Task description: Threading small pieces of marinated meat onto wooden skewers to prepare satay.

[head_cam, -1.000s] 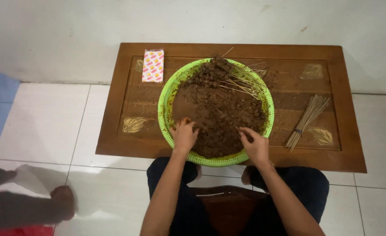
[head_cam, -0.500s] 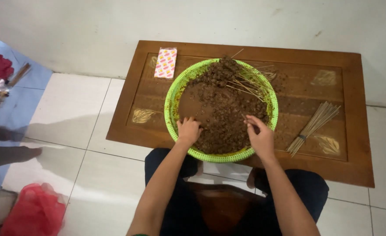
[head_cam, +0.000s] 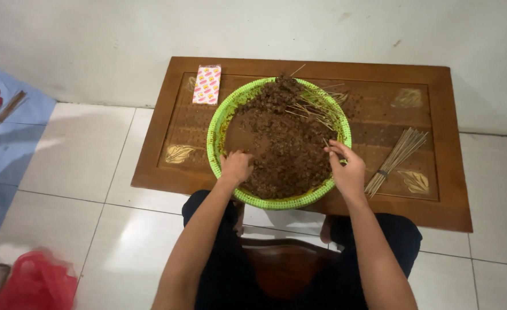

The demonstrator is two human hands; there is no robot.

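In front of me stands a low wooden table (head_cam: 437,201), and on it a round green basket tray (head_cam: 214,138) that takes most of the left and middle part of the table top. The tray is filled with a brown, crumbly mass (head_cam: 288,143) — it looks damp and lumpy, darker at the far side where it is heaped higher. On that far heap lie some thin sticks (head_cam: 311,106), partly covered by the brown mass.

My left hand (head_cam: 235,166) rests on the near left part of the mass, just inside the rim; the fingers are curled down into it, closed around a bit of the brown material. My right hand (head_cam: 346,169) is at the near right rim, and its thumb and fingers pinch together on something thin — I think a stick, but it is too small to tell surely.

To the right of the tray, apart from it, a bundle of thin sticks (head_cam: 397,158) lies on the table, spread like a fan. At the far left corner lies a small pink and white packet (head_cam: 207,84).
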